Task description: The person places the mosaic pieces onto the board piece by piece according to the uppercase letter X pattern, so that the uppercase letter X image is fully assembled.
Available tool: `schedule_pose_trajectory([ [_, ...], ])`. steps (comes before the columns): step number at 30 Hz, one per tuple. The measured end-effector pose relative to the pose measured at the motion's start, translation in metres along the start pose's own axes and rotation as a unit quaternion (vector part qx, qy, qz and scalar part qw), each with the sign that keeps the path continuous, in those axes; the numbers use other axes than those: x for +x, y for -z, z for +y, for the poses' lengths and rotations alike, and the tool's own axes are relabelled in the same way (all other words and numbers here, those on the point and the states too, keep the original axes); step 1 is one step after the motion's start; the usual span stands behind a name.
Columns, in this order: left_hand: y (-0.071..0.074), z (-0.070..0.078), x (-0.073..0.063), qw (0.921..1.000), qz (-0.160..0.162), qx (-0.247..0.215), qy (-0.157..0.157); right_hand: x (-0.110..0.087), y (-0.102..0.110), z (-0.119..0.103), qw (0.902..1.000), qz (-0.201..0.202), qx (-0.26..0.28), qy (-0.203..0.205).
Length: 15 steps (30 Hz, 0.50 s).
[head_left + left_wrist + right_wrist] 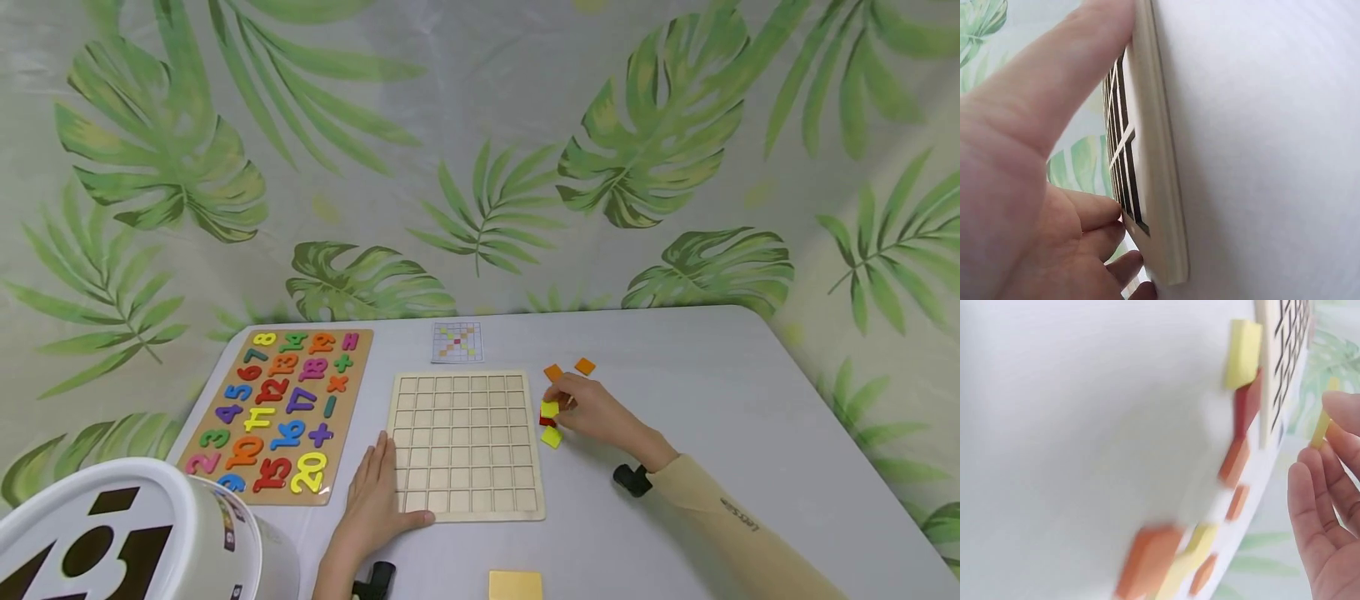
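My right hand [596, 408] pinches a yellow square tile [1322, 428] between thumb and fingers, just right of the wooden grid board [536, 454] and raised off the table. Below that hand in the head view lie a red tile [547, 422] and another yellow tile [552, 437]. Two orange tiles [585, 366] lie beyond the fingers. My left hand [375, 492] rests against the board's lower left corner, its fingers straight along the left edge and its thumb at the near edge. The board's squares hold no tiles.
A small card with a coloured grid pattern [457, 342] lies behind the board. To the left are a number puzzle board [345, 417] and a white lidded tub [90, 533]. A yellow block [515, 585] sits at the near edge. More orange and yellow tiles [1150, 559] show in the right wrist view.
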<state>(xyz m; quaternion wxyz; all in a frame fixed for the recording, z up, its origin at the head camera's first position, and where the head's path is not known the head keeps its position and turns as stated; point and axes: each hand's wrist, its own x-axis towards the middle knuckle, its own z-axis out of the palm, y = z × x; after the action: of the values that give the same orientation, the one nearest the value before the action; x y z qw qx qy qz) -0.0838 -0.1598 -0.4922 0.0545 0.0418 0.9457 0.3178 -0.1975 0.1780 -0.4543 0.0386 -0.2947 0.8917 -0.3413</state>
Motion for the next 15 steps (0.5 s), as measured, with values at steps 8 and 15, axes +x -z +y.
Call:
schedule_pose_trajectory([
  [8, 0.000, 0.000, 0.003, 0.9999, -0.008, -0.013, -0.006, 0.048, -0.026, -0.026, 0.9988, -0.023, 0.038, 0.018],
  [15, 0.000, 0.001, 0.005, 0.9998, -0.011, -0.017, -0.003, 0.090, -0.056, -0.046, 0.9979, -0.045, 0.041, 0.020],
])
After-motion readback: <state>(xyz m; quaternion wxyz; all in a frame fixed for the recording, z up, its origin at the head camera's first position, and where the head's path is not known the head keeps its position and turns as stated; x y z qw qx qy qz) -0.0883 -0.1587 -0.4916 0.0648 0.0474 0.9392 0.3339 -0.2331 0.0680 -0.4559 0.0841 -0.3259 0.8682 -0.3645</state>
